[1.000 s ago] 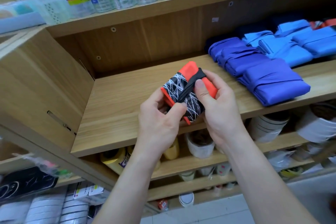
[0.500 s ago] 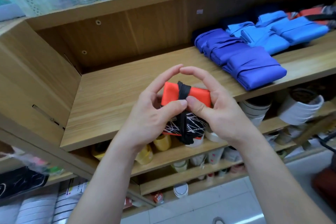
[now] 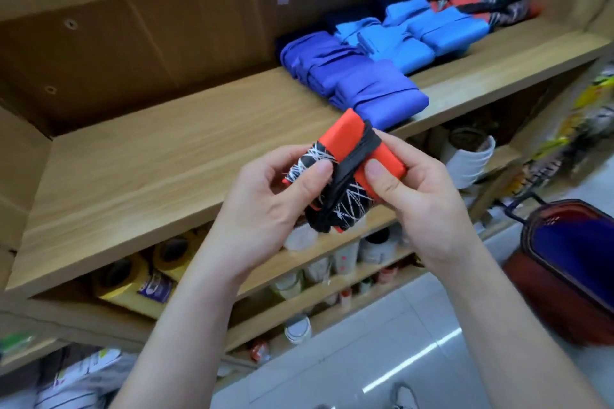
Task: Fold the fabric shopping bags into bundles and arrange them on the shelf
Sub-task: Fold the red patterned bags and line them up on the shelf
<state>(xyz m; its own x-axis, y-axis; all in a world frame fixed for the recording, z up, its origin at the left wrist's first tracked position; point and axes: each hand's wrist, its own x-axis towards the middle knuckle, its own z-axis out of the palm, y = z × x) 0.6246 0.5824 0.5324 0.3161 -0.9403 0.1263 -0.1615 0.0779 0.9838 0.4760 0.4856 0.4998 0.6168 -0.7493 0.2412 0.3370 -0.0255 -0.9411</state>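
Observation:
A folded orange bag bundle (image 3: 345, 139) with a black-and-white scribble panel and a black strap wrapped round it is held in front of the wooden shelf (image 3: 149, 156). My left hand (image 3: 265, 206) grips its left end, thumb on the patterned part. My right hand (image 3: 415, 196) grips the right end, thumb on the orange fabric beside the strap. On the shelf lie purple-blue bundles (image 3: 358, 83), light blue bundles (image 3: 418, 33) and, at the far right, an orange patterned bundle (image 3: 491, 7).
A lower shelf holds yellow tape rolls (image 3: 129, 276) and white rolls and small bottles (image 3: 468, 156). A red basket (image 3: 571, 269) with blue fabric inside stands on the tiled floor at the right. A wooden side panel (image 3: 20, 176) bounds the shelf's left end.
Both hands turned the bundle, so the orange end now points up and right. My fingertips no longer arch over it. The view swung right, bringing the red basket into sight.

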